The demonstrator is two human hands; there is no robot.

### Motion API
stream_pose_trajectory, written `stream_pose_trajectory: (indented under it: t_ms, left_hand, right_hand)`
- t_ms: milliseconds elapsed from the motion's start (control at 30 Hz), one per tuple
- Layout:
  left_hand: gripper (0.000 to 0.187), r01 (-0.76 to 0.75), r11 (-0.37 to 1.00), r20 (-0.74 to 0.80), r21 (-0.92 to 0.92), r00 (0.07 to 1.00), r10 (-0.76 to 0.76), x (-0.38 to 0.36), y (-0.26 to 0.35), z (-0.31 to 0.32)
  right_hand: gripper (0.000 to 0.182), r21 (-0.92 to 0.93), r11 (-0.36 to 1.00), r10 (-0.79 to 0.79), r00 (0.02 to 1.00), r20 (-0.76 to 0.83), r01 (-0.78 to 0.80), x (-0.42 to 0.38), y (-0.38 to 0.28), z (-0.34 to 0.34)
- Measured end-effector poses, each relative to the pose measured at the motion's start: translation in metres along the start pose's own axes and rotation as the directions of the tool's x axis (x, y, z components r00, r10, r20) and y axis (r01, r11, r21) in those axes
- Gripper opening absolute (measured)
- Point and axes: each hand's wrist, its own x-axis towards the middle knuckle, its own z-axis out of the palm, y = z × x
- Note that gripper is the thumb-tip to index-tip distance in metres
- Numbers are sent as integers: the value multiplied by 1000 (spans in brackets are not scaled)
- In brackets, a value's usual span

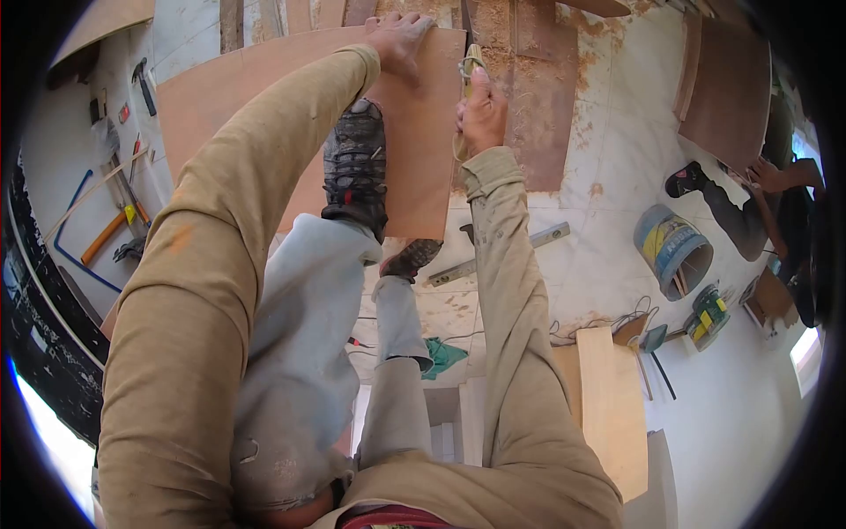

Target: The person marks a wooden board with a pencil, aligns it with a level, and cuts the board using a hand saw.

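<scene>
A reddish-brown plywood sheet [419,150] lies before me, with my dark laced shoe [355,163] pressing on it. My left hand [401,42] rests flat near its far edge, fingers spread toward the rim. Just beyond the sheet's right edge, my right hand [483,115] is wrapped round the pale yellow handle of what looks like a handsaw [475,58]. Cord is wound about the handle's top. The blade is mostly hidden, seen nearly edge-on beside the sheet.
Sawdust covers brown boards [538,115] at the right. A spirit level [500,255] lies on the tiled floor. Hammer [144,85] and blue hacksaw frame [69,212] lie left. A bucket [674,251] stands right, near another person's hand [771,176] on a brown panel [727,93].
</scene>
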Motion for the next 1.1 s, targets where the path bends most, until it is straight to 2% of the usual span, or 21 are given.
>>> stream_pose_trajectory:
  t_ms: [33, 133, 200, 267, 333, 433, 500, 533, 567, 667, 733, 800, 900, 1000, 1100]
  left_hand:
    - [128, 3, 1000, 24, -6, 1000, -3, 0, 0, -3]
    - [128, 29, 1000, 29, 9, 999, -29, 2, 4, -8]
    - [126, 71, 997, 55, 28, 996, -73, -3, 10, -4]
    - [124, 125, 991, 80, 54, 988, -129, 1, 15, -9]
    - [123, 131, 991, 82, 39, 988, -134, 1, 16, -9]
    - [122, 146, 989, 88, 33, 985, -149, 3, 16, -12]
    - [122, 173, 984, 117, 41, 977, -176, 1, 21, -12]
    - [121, 199, 979, 129, 48, 971, -203, 2, 25, -16]
    - [120, 225, 973, 144, 55, 962, -231, 3, 28, -18]
    - [120, 264, 963, 153, 60, 950, -270, 4, 31, -19]
    - [119, 280, 959, 164, 54, 944, -285, 4, 30, -18]
    - [119, 281, 959, 164, 43, 945, -284, 6, 32, -21]
    - [118, 273, 960, 172, 60, 945, -279, 5, 30, -21]
    - [119, 285, 955, 189, 76, 937, -295, 4, 32, -20]
    - [121, 287, 954, 210, 84, 931, -298, 3, 37, -27]
  right_hand:
    - [42, 15, 999, 51, 999, 17, -51, -1, -8, -1]
    - [43, 89, 996, -27, 999, 18, 25, -2, 4, 3]
    - [43, -10, 998, -63, 998, -11, 63, -23, 26, -9]
    - [44, -76, 996, -38, 999, -2, 38, -66, 47, -30]
    - [45, -70, 998, 6, 1000, -20, -8, -149, 47, -53]
    - [46, -60, 998, 16, 998, -64, -19, -186, 31, -60]
    - [45, -200, 979, -39, 997, -62, 26, -167, 28, -54]
    - [45, -328, 940, -112, 993, -40, 93, -120, 31, -41]
    - [44, -289, 940, -207, 977, -59, 181, -75, 20, -21]
    - [46, -263, 949, -200, 976, -84, 172, 47, 22, 11]
    - [48, -212, 966, -148, 989, 8, 146, 50, 16, 8]
    - [49, -106, 994, 16, 992, 124, -3, 26, -19, 5]
    - [46, 4, 997, 74, 986, 148, -75, 25, -29, 10]
    - [42, 2, 998, 70, 991, 116, -71, 22, -29, 3]
    - [40, 12, 998, 53, 996, 66, -54, -24, -17, -4]
